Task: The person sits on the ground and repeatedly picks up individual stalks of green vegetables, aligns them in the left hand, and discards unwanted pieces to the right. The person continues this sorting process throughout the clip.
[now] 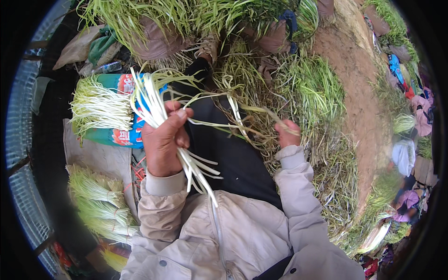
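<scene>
My left hand [166, 140] is closed around a small bunch of long white vegetable stalks [154, 96]; their pale ends stick out below the fist over my lap. To the right, my right hand [288, 133] grips limp, yellowish leaves [261, 110] of similar stalks. Between the hands, loose strands hang over my dark trousers. On a green and blue printed sack [101, 136] at the left lies a pile of trimmed white stalks [105, 106], close to my left wrist. Tied bundles of stalks [105, 206] lie below that sack.
Heaps of green leafy stalks [210, 12] rise in front. Discarded leaves [252, 70] cover the ground at the right, beside a bare earth path [353, 87]. A plastic bottle [107, 67] lies at the upper left. Several people sit along the far right edge.
</scene>
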### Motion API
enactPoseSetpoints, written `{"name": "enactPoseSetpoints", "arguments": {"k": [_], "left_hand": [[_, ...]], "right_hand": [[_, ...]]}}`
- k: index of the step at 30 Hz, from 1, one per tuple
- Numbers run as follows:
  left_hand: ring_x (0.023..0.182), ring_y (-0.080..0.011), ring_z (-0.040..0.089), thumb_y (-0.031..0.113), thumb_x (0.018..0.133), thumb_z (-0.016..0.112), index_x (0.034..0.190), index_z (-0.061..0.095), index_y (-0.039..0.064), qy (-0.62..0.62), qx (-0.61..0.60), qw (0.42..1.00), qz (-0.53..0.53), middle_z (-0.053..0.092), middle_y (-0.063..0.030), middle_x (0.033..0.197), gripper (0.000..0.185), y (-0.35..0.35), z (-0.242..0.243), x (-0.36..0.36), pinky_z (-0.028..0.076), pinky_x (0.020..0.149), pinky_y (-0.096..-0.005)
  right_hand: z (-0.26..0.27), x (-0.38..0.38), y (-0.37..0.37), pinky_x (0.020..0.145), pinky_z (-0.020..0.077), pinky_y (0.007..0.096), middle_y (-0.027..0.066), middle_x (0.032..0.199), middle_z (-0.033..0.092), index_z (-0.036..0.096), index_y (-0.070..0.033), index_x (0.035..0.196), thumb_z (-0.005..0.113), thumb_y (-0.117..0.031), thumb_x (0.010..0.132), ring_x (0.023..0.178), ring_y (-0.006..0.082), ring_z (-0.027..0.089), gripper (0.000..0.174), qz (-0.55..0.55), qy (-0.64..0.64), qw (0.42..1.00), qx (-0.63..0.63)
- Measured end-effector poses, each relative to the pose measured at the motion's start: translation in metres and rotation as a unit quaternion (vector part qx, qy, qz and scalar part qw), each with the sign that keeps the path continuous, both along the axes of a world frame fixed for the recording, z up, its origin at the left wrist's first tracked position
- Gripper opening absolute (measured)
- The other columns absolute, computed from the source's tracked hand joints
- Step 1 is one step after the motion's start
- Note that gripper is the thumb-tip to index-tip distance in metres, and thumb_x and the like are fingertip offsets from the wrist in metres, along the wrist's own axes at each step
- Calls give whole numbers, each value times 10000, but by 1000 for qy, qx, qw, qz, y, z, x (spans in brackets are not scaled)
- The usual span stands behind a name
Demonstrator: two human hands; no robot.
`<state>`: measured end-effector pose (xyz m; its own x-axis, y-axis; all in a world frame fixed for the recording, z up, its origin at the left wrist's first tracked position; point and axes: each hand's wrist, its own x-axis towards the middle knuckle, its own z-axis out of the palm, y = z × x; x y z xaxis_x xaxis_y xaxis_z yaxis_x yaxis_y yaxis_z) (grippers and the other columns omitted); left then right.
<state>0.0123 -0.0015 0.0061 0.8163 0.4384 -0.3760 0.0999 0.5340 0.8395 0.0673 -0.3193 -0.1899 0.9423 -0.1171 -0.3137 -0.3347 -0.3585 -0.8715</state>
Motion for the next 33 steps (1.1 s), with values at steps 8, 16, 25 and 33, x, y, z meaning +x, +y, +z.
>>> {"name": "enactPoseSetpoints", "arguments": {"k": [8, 16, 25, 33], "left_hand": [[466, -72, 528, 107, 790, 823, 998, 646, 30, 71, 20, 996, -41, 674, -29, 738, 283, 6, -9, -12, 389, 404, -213], [489, -84, 550, -71, 842, 661, 1141, 589, -7, 9, -121, 986, -113, 754, -122, 978, 314, -9, 3, -11, 396, 403, -197], [437, -104, 496, -38, 833, 702, 1063, 590, 59, -16, -119, 993, 1, 732, -169, 879, 273, 39, 11, -18, 356, 375, -216], [472, -51, 437, 21, 905, 689, 1109, 615, 82, 0, -122, 991, 44, 707, -88, 906, 225, 69, -3, -33, 354, 418, -234]], "right_hand": [[72, -13, -23, 823, 505, 359, 142, 1025, 643, 672, -57, 1263, 677, -51, 798, 885, 263, 615, 466, 194, -66, 972, -117], [205, -18, 141, 828, 464, 418, 131, 942, 602, 680, -13, 976, 687, -89, 751, 928, 321, 577, 238, 358, -313, 877, -70], [120, 0, 86, 702, 433, 398, 148, 782, 541, 554, -13, 779, 621, -55, 785, 747, 319, 532, 79, 242, -246, 936, -65], [-51, 28, -38, 559, 448, 303, 39, 685, 604, 637, -32, 845, 575, -97, 887, 588, 131, 545, 99, -56, 92, 967, 233]]}}
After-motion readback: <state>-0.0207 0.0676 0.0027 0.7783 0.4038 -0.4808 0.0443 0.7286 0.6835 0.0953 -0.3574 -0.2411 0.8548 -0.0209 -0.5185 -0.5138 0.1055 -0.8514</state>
